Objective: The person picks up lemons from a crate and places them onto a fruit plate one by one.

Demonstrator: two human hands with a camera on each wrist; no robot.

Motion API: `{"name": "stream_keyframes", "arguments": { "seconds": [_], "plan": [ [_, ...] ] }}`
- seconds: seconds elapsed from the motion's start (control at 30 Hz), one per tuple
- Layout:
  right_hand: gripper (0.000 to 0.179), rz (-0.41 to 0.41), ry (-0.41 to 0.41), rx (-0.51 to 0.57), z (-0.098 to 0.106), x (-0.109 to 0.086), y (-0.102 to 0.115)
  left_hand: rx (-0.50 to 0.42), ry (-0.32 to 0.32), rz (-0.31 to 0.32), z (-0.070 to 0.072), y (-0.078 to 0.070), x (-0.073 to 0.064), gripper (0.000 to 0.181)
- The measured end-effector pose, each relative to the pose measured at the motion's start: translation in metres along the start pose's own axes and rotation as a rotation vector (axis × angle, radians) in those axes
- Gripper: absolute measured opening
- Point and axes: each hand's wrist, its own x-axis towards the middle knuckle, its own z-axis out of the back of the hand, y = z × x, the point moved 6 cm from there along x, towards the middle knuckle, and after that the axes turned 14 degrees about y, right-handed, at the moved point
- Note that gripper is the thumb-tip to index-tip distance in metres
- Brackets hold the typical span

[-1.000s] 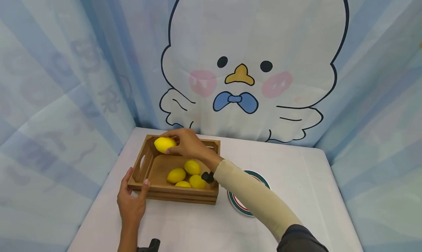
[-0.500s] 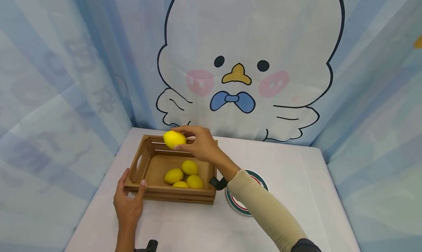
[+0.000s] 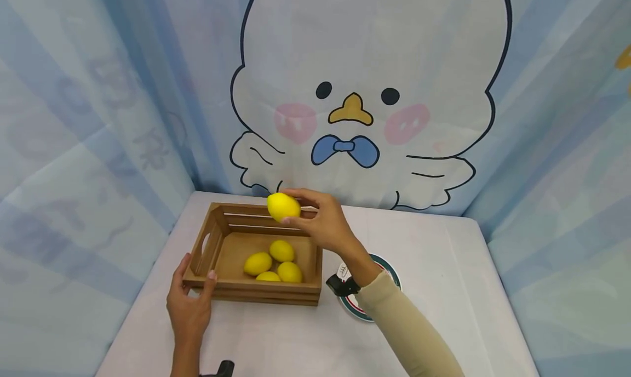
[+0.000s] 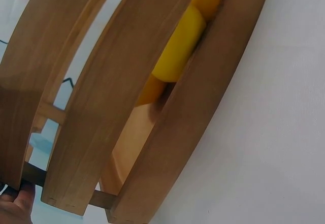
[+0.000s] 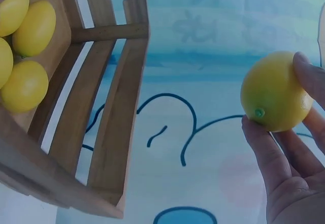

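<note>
My right hand [image 3: 327, 222] pinches a yellow lemon [image 3: 283, 207] between thumb and fingers, above the back edge of a wooden slatted crate [image 3: 251, 292]. In the right wrist view the held lemon [image 5: 277, 92] shows its small green stem end and is apart from the crate. Several lemons [image 3: 258, 263] lie together at the front right of the crate's floor. My left hand [image 3: 189, 311] grips the crate's front left corner, thumb over the rim. In the left wrist view, part of that hand [image 4: 18, 206] shows at the crate's end.
A round plate [image 3: 357, 311] with a green rim and red ring lies on the white table [image 3: 439, 278], right of the crate, partly hidden under my right wrist. Curtains [image 3: 74, 147] enclose the table at the back and sides; the back one bears a cartoon bird.
My right hand has carried the lemon up and to the right, from the crate's back left corner toward the middle of its back edge. The left hand keeps its grip on the crate.
</note>
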Motion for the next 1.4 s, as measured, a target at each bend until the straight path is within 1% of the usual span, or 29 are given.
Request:
{"name": "stream_keyframes", "arguments": {
  "seconds": [0.33, 0.57, 0.83, 1.13, 1.4],
  "plan": [
    [0.054, 0.018, -0.101, 0.018, 0.021, -0.029, -0.009, 0.002, -0.009, 0.014, 0.001, 0.001, -0.001, 0.073],
    [0.055, -0.023, -0.183, 0.031, 0.033, -0.050, -0.027, -0.009, -0.009, 0.011, 0.000, 0.001, -0.001, 0.073],
    [0.055, -0.037, -0.270, 0.029, 0.047, -0.069, -0.039, -0.008, -0.019, 0.006, 0.000, 0.002, -0.001, 0.073],
    [0.057, -0.067, -0.323, 0.017, 0.055, -0.088, -0.053, -0.018, -0.020, 0.016, 0.000, 0.004, 0.000, 0.074],
    [0.056, -0.122, -0.373, 0.041, 0.061, -0.107, -0.068, -0.024, -0.015, 0.020, -0.002, 0.001, 0.000, 0.073]
  ]
}}
